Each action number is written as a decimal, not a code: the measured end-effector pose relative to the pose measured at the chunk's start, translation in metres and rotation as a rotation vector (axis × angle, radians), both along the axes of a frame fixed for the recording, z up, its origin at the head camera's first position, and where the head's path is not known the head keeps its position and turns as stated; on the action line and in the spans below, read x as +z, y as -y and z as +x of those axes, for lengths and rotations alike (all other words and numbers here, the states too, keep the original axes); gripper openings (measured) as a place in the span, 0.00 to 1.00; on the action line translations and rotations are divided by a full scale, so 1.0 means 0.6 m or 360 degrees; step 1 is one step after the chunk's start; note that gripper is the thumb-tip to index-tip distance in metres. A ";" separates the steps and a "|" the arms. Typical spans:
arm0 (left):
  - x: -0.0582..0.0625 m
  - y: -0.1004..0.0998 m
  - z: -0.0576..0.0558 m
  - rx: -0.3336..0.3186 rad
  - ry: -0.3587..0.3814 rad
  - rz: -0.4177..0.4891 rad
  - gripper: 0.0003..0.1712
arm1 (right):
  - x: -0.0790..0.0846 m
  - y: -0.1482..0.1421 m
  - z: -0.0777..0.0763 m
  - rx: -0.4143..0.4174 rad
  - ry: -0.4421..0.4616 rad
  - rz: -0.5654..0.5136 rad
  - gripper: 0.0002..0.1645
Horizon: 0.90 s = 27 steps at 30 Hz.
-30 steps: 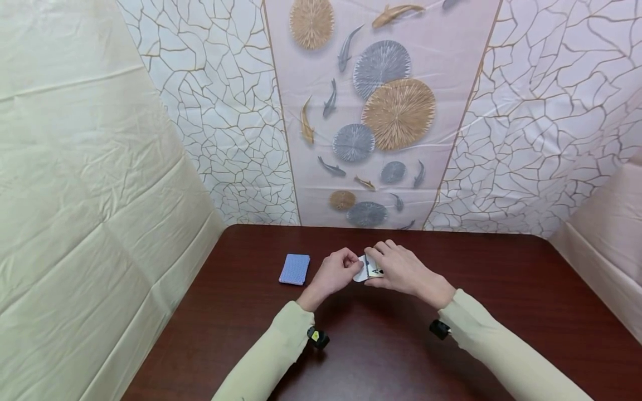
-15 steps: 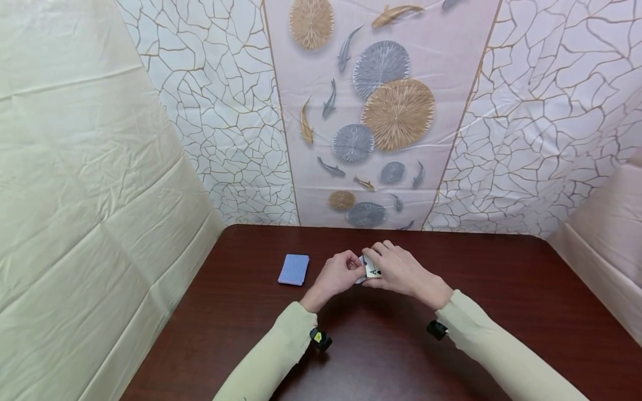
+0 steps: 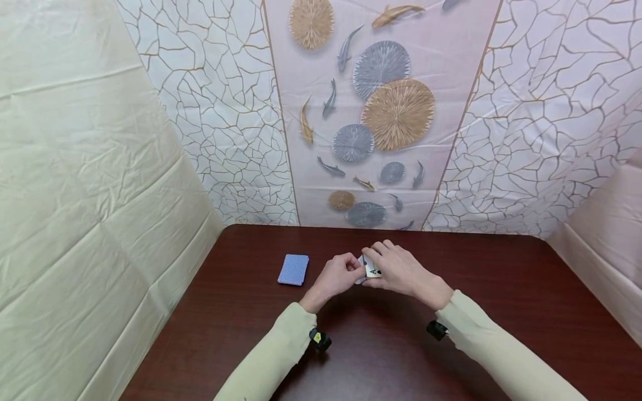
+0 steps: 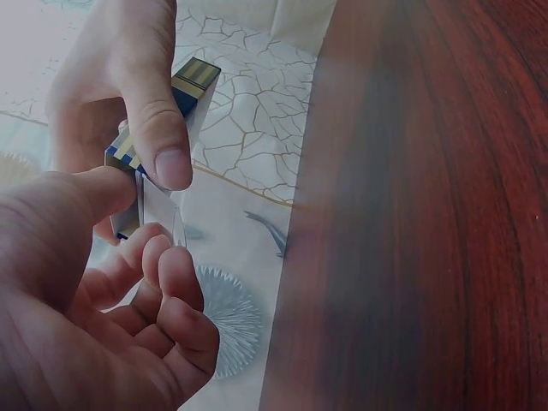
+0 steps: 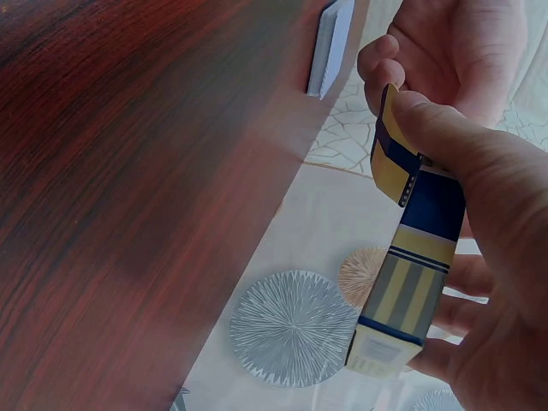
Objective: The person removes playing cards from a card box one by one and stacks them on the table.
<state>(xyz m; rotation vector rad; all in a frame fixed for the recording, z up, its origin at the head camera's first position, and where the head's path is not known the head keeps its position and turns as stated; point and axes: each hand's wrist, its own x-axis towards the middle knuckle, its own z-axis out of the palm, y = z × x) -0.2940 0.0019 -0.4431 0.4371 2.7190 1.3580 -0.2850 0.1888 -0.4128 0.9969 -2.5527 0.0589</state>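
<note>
A playing-card box [image 3: 372, 269] with a letter A on its white face is held in my right hand [image 3: 401, 272] above the table. The right wrist view shows the box's [image 5: 415, 270] navy, yellow and grey striped side, with the lid flap [image 5: 396, 154] bent out at one end. My left hand [image 3: 337, 281] is at that end, pinching the flap between thumb and fingers. In the left wrist view, a pale flap [image 4: 161, 210] shows between the left thumb and curled fingers. A stack of blue-backed playing cards [image 3: 293, 269] lies left of my hands.
The dark red-brown table [image 3: 371, 345] reaches back to a patterned cloth wall [image 3: 241, 139]. Plain cream cloth [image 3: 100, 223] hangs along the left side. Small black cameras [image 3: 321, 338] sit on both wrists.
My left hand has shifted slightly right, closer to the box, and its thumb now covers more of the flap. The right hand has barely moved; the card stack stays put.
</note>
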 end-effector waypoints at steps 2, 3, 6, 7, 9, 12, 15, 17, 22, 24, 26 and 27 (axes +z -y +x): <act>-0.001 0.000 -0.001 -0.0003 0.0011 -0.0006 0.08 | 0.000 0.000 0.000 0.0003 -0.0005 0.0002 0.43; -0.001 -0.001 -0.001 -0.0004 0.0014 -0.0011 0.08 | 0.000 0.000 0.000 0.0005 -0.0009 0.0003 0.43; -0.001 -0.001 -0.002 -0.0007 0.0024 -0.0018 0.08 | -0.001 0.001 0.001 0.0012 -0.0013 0.0002 0.42; -0.001 -0.001 -0.002 -0.0008 0.0029 -0.0018 0.08 | -0.001 0.001 0.001 0.0012 -0.0015 0.0002 0.42; 0.002 -0.001 -0.001 -0.0012 0.0033 -0.0012 0.08 | -0.001 0.001 0.001 0.0014 -0.0016 0.0000 0.42; 0.004 -0.001 0.001 -0.0036 0.0070 0.0050 0.06 | -0.001 0.001 0.001 0.0014 -0.0017 -0.0003 0.42; 0.004 -0.001 0.001 -0.0062 0.0137 0.0159 0.06 | -0.001 0.000 0.000 0.0014 -0.0016 -0.0001 0.43; 0.001 0.000 0.000 -0.0076 0.0200 0.0255 0.06 | 0.000 0.000 0.000 0.0013 -0.0018 0.0005 0.43; -0.001 0.003 -0.002 -0.0085 0.0358 0.0445 0.06 | 0.002 0.001 -0.002 0.0022 -0.0030 0.0003 0.43; -0.001 0.004 -0.002 -0.0082 0.0408 0.0473 0.06 | 0.002 0.002 -0.002 0.0027 -0.0031 0.0002 0.43; 0.000 0.005 -0.002 -0.0082 0.0444 0.0480 0.06 | 0.002 0.002 -0.001 0.0028 -0.0028 0.0004 0.44; 0.000 0.005 -0.003 -0.0084 0.0452 0.0481 0.07 | 0.002 0.003 -0.001 0.0027 -0.0025 0.0006 0.44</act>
